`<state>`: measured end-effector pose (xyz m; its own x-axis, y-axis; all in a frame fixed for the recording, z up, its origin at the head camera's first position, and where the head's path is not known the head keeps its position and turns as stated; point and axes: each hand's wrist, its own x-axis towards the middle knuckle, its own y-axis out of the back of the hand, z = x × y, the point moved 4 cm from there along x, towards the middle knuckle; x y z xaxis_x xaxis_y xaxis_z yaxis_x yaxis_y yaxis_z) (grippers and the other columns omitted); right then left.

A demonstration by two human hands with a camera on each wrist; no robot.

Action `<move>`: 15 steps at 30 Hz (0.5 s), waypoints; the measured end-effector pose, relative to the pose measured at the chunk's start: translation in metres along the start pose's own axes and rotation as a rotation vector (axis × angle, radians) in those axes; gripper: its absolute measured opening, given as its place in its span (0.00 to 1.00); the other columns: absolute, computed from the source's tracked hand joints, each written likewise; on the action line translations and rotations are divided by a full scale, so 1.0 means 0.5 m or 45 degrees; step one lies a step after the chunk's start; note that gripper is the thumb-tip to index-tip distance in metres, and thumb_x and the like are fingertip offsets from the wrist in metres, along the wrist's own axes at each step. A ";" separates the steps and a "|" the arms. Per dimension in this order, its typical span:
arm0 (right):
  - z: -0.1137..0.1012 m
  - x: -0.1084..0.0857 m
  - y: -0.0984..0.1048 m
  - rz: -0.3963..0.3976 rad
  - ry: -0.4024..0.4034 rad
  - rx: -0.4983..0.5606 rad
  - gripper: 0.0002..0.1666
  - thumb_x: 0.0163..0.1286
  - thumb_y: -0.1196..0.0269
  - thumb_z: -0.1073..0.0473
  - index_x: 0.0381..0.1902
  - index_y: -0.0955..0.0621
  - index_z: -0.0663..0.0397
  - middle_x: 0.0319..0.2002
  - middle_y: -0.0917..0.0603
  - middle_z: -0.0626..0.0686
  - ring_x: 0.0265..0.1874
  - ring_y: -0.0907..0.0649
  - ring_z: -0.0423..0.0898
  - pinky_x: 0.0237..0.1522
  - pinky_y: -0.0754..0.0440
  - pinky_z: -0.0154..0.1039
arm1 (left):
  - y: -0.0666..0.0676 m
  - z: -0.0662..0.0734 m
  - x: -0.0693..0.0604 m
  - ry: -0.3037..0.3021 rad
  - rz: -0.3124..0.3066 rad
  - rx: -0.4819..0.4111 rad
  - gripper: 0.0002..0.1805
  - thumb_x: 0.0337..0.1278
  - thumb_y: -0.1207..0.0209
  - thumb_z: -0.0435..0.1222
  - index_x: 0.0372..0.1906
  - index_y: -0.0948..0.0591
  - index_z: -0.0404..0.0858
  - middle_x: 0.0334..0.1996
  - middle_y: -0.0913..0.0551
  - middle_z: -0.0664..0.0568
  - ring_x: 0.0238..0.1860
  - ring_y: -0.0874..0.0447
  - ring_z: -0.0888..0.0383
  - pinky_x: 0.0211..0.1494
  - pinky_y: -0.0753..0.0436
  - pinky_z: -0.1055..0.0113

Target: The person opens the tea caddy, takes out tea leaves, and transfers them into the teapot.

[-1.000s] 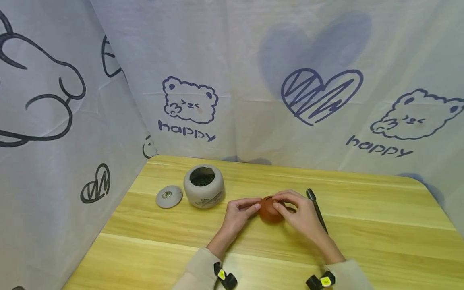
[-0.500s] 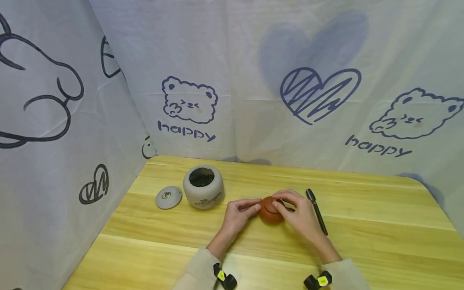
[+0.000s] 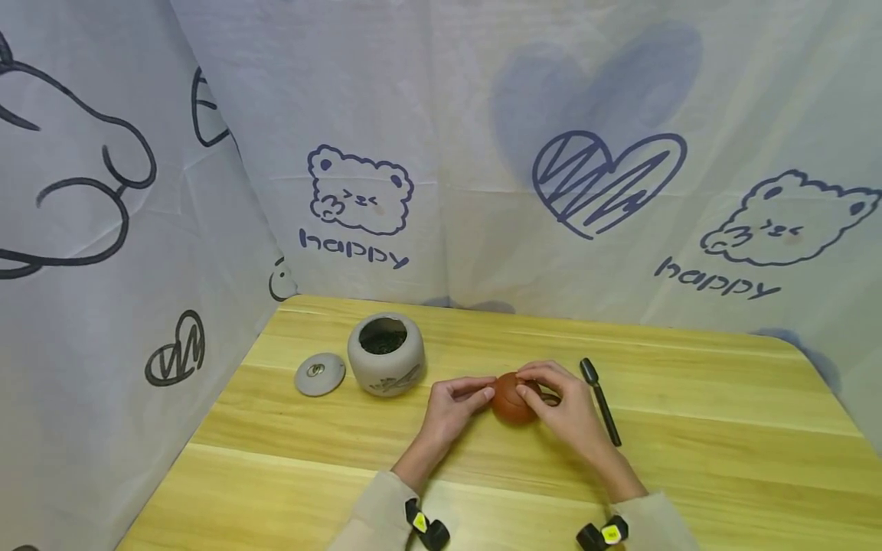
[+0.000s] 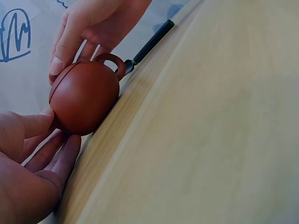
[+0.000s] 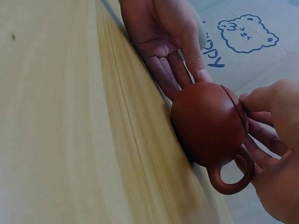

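Note:
A small reddish-brown clay teapot (image 3: 515, 415) stands on the wooden table in the head view. My left hand (image 3: 451, 409) holds its left side between thumb and fingers, around where the spout is hidden. On top, my right hand (image 3: 570, 405) pinches the teapot lid (image 3: 508, 384) at its knob, which the fingers cover. Only a thin seam shows between lid and body in both wrist views. The loop handle (image 5: 233, 187) points to the right, under my right hand. Just right of that hand lies a black tea scoop (image 3: 602, 402).
A grey jar (image 3: 389, 375) with dark tea leaves (image 3: 384, 341) inside stands uncovered at the back left. Its round grey lid (image 3: 320, 375) lies beside it. A white printed cloth (image 3: 482, 229) hangs behind the wooden table (image 3: 289, 474).
The teapot lid has gone from tilted, with a dark gap along its edge, to sitting level on the opening. My right hand has shifted slightly; my left hand stays put.

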<state>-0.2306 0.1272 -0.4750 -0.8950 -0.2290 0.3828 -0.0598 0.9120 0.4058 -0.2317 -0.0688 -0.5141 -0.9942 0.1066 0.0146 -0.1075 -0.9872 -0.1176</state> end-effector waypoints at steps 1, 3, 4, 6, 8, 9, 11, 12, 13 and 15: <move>0.002 0.000 0.000 0.000 -0.003 0.008 0.09 0.69 0.30 0.64 0.47 0.12 0.57 0.49 0.14 0.51 0.49 0.13 0.52 0.46 0.12 0.38 | -0.001 0.001 0.000 -0.007 -0.004 0.001 0.12 0.65 0.34 0.28 0.51 0.13 0.27 0.50 0.12 0.38 0.52 0.12 0.52 0.50 0.14 0.69; 0.004 -0.001 0.001 -0.001 -0.006 0.022 0.10 0.69 0.30 0.64 0.47 0.12 0.57 0.49 0.14 0.50 0.50 0.14 0.52 0.46 0.12 0.38 | -0.001 0.003 -0.001 -0.009 -0.007 0.003 0.12 0.66 0.34 0.28 0.51 0.13 0.27 0.50 0.12 0.38 0.52 0.12 0.51 0.51 0.13 0.68; 0.005 -0.001 0.001 -0.002 -0.008 0.027 0.10 0.70 0.30 0.63 0.48 0.12 0.57 0.49 0.14 0.50 0.50 0.14 0.51 0.46 0.12 0.38 | -0.001 0.003 -0.001 -0.011 -0.008 0.004 0.12 0.66 0.35 0.29 0.51 0.13 0.27 0.50 0.13 0.37 0.52 0.13 0.50 0.51 0.13 0.68; 0.005 -0.002 0.000 -0.002 -0.005 0.033 0.10 0.70 0.30 0.63 0.48 0.12 0.57 0.49 0.14 0.50 0.50 0.14 0.52 0.47 0.12 0.38 | -0.001 0.004 -0.002 -0.014 -0.008 0.001 0.12 0.67 0.35 0.29 0.51 0.13 0.26 0.50 0.13 0.36 0.52 0.13 0.48 0.51 0.13 0.66; 0.004 -0.003 0.000 0.001 0.004 0.033 0.10 0.70 0.30 0.63 0.48 0.12 0.57 0.49 0.14 0.50 0.50 0.14 0.52 0.47 0.12 0.38 | 0.000 0.003 -0.002 -0.012 -0.007 0.003 0.12 0.67 0.35 0.29 0.51 0.13 0.26 0.50 0.13 0.36 0.52 0.13 0.47 0.51 0.13 0.65; 0.003 -0.003 -0.001 0.005 0.010 0.031 0.10 0.69 0.30 0.64 0.48 0.12 0.57 0.49 0.14 0.51 0.50 0.14 0.52 0.47 0.12 0.38 | 0.000 0.003 -0.002 -0.018 -0.008 0.005 0.12 0.67 0.35 0.28 0.51 0.13 0.26 0.50 0.13 0.36 0.52 0.13 0.47 0.51 0.13 0.65; 0.001 -0.003 -0.001 0.011 0.023 0.023 0.10 0.69 0.30 0.64 0.48 0.12 0.57 0.49 0.14 0.52 0.51 0.14 0.53 0.47 0.12 0.39 | 0.002 0.006 -0.003 -0.039 -0.009 0.035 0.12 0.67 0.36 0.28 0.51 0.14 0.25 0.49 0.13 0.35 0.52 0.12 0.46 0.51 0.13 0.65; 0.000 -0.004 -0.001 0.015 0.027 0.021 0.10 0.69 0.30 0.64 0.48 0.12 0.57 0.49 0.14 0.53 0.51 0.14 0.54 0.47 0.12 0.40 | 0.003 0.008 -0.003 -0.049 -0.008 0.056 0.12 0.67 0.36 0.28 0.50 0.13 0.25 0.49 0.13 0.35 0.51 0.12 0.47 0.50 0.12 0.65; 0.000 -0.003 -0.001 0.017 0.024 0.023 0.11 0.69 0.30 0.63 0.48 0.12 0.58 0.49 0.14 0.53 0.51 0.14 0.54 0.48 0.12 0.41 | 0.005 0.010 -0.004 -0.059 -0.010 0.068 0.12 0.67 0.36 0.28 0.50 0.14 0.25 0.49 0.13 0.35 0.50 0.12 0.47 0.50 0.12 0.64; -0.001 -0.003 0.000 0.019 0.020 0.021 0.11 0.70 0.30 0.62 0.49 0.13 0.58 0.50 0.14 0.54 0.52 0.14 0.55 0.48 0.12 0.42 | 0.009 0.014 -0.005 -0.072 -0.007 0.102 0.11 0.67 0.36 0.28 0.50 0.14 0.25 0.47 0.12 0.36 0.48 0.11 0.49 0.49 0.12 0.62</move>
<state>-0.2289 0.1271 -0.4751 -0.8887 -0.2207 0.4019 -0.0540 0.9208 0.3863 -0.2298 -0.0745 -0.5078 -0.9916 0.1075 0.0717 -0.1104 -0.9932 -0.0374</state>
